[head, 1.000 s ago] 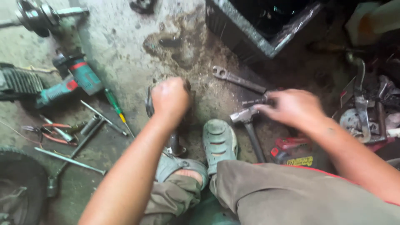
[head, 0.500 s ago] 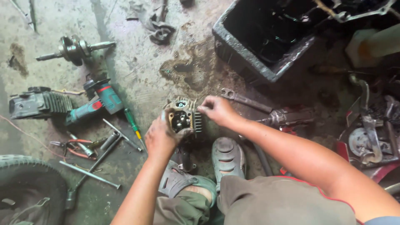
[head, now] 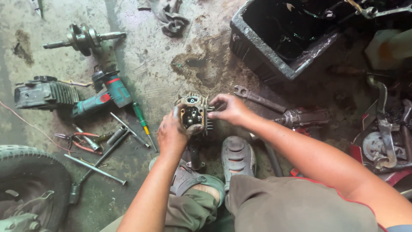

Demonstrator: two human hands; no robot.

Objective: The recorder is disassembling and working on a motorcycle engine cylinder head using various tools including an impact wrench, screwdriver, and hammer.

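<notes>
A person crouches over a stained concrete floor (head: 163,73), both hands on a small finned cylinder head (head: 194,114) held just above the floor, in front of their sandalled feet. The left hand (head: 173,134), dark with grease, cups the head from its near left side, its grip closed on the casting with the thumb lying across the open face. The right hand (head: 229,111) meets the head from the right, its grip pinching the finned edge between fingertips and thumb. Under the head a short dark tool stands on the floor between the sandals (head: 237,157). Just behind the right hand lies a ring spanner (head: 259,98), and beside the right forearm a grimy cylindrical tool (head: 303,117). Left of the hands lie a green screwdriver (head: 141,119), a T-handle wrench (head: 126,127), red-handled pliers (head: 79,142) and a long socket bar (head: 95,169), all close together. Farther left lies a teal and red angle grinder (head: 104,96), touching or nearly touching a finned cylinder (head: 43,93). A crankshaft (head: 83,38) lies well apart at the upper left, and a crumpled rag (head: 171,18) lies at the top. A black oil-filled tub (head: 283,34) sits at the upper right, with an oily dark patch on the floor beside it. A tyre (head: 30,184) fills the lower left corner, and a heap of engine parts (head: 384,141) sits at the right edge.
</notes>
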